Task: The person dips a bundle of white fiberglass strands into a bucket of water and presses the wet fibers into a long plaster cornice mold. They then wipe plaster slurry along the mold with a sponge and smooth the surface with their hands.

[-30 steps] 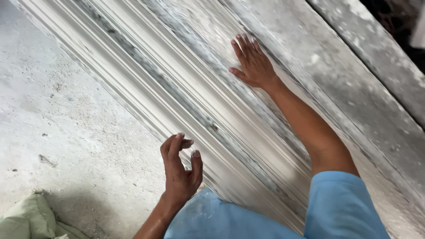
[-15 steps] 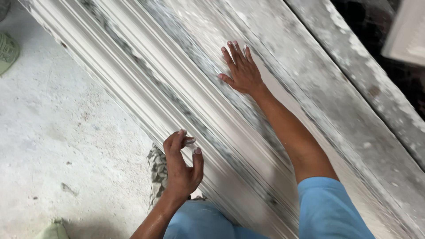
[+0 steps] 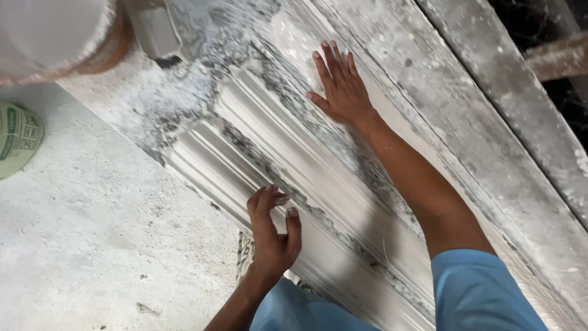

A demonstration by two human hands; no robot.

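Rough grey concrete floor (image 3: 92,245), dusty & pitted, fills the lower left of the head view. Across it, running diagonally from upper left to lower right, lies a long white plaster moulding (image 3: 318,184) w/ parallel ridges & grooves along its length, streaked w/ darker grey patches. It sits on a wide grey board (image 3: 490,110), plaster-spattered, whose far edge runs along the upper right; beyond that edge it's dark.

Right hand (image 3: 340,89) lies flat on the moulding's upper part, toward the board's far edge, palm down, fingers straight & slightly spread, gripping nothing. Arm stretched out, blue sleeve (image 3: 478,288) at the lower right.

Left hand (image 3: 274,236) is at the moulding's near edge, close to the floor side. Fingers curled, thumb up beside them, tips pressed on a ridge; a small pale bit shows at the fingertips, but can't tell if they pinch it or just touch the plaster.

At the upper left corner a pale rounded bucket (image 3: 55,34), blurred, reddish rim, stands at the moulding's end w/ a small grey block (image 3: 156,30) next to it. A green-and-white sack (image 3: 18,144) pokes in at the left edge, on the floor, well apart from both hands.
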